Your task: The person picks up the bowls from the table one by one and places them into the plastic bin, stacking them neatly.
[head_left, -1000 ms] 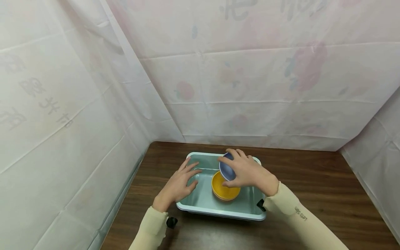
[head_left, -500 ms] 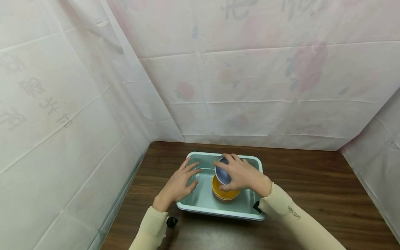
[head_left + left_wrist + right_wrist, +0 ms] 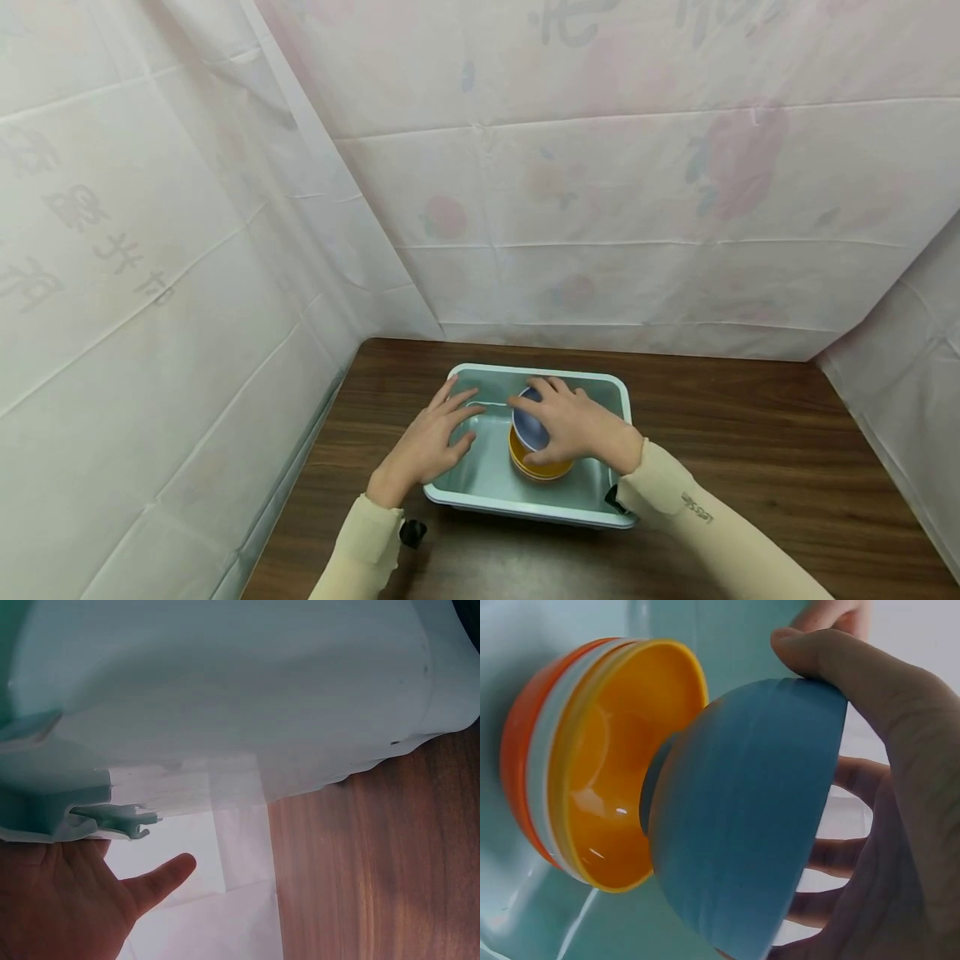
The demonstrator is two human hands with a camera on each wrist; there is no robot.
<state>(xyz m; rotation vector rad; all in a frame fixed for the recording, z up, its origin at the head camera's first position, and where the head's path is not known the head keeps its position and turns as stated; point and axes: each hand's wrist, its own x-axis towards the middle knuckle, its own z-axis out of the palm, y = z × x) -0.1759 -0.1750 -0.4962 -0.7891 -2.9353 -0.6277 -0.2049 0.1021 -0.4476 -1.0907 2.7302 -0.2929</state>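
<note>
A blue bowl (image 3: 742,802) is gripped at its rim by my right hand (image 3: 581,425), thumb on one side and fingers on the other. It is tilted, and its foot reaches into the mouth of a yellow bowl (image 3: 622,787). That yellow bowl tops a nested stack, with a pale bowl (image 3: 541,757) and an orange bowl (image 3: 517,742) beneath. The stack stands inside a light blue-green basin (image 3: 480,504). My left hand (image 3: 429,442), fingers spread, lies over the basin's left rim and holds nothing; in the left wrist view its thumb points out beside the basin.
The basin stands on a dark wooden table (image 3: 750,450). White printed sheeting (image 3: 600,208) hangs behind the table and along both sides. A small black object (image 3: 412,533) sits at the left cuff, and another black piece (image 3: 615,498) at the right cuff.
My right hand has brought the blue bowl left and down, from above the yellow bowl's far right side into its mouth. The left hand has stayed in place.
</note>
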